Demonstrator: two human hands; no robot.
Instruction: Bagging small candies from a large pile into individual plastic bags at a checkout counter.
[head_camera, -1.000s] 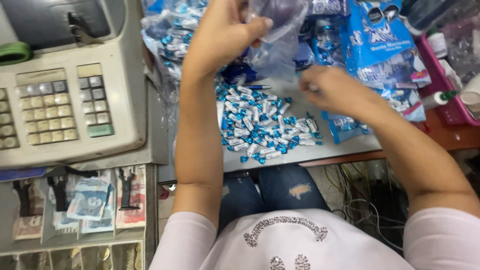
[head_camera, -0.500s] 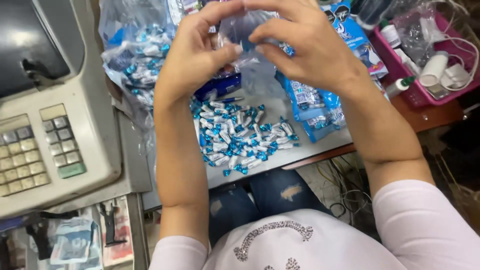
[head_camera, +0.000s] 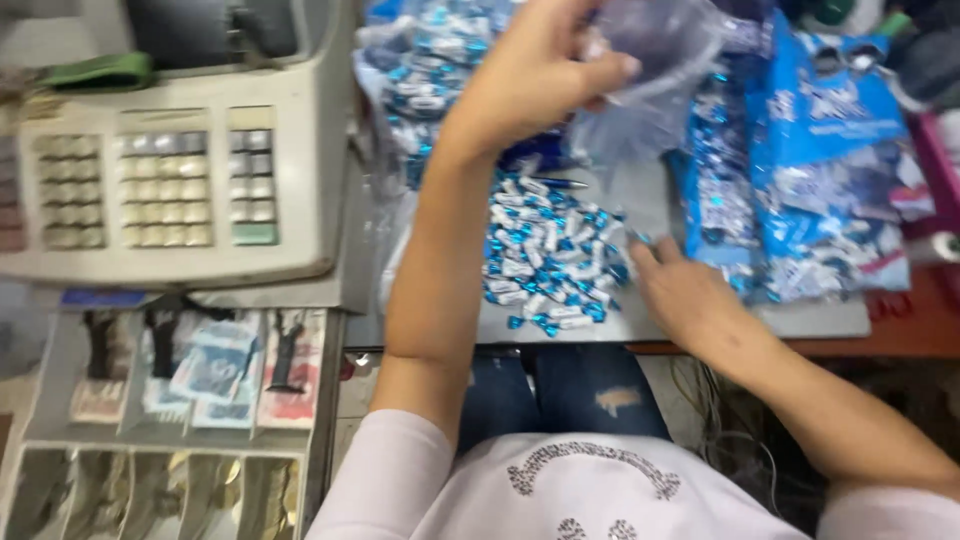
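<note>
1. The left hand (head_camera: 535, 75) was held raised above the surface (head_camera: 800, 320), fingers closed in a pinch on the rim of a small clear plastic bag (head_camera: 650, 70), whose mouth was kept open toward the right.
2. The right hand (head_camera: 685, 290) was laid low on the surface, fingers spread and loosely curled, touching the right edge of the candy pile (head_camera: 550, 265); whether a candy was pinched could not be told because of blur.
3. The pile of blue-and-white wrapped candies was found directly below the bag and just left of the right hand; that hand was the nearer one.
4. The bag mouth was located up and slightly left from the right hand.
5. Large blue candy packets (head_camera: 800, 170) were noted at right, a cash register (head_camera: 170, 190) with open drawer (head_camera: 150, 420) at left.
</note>
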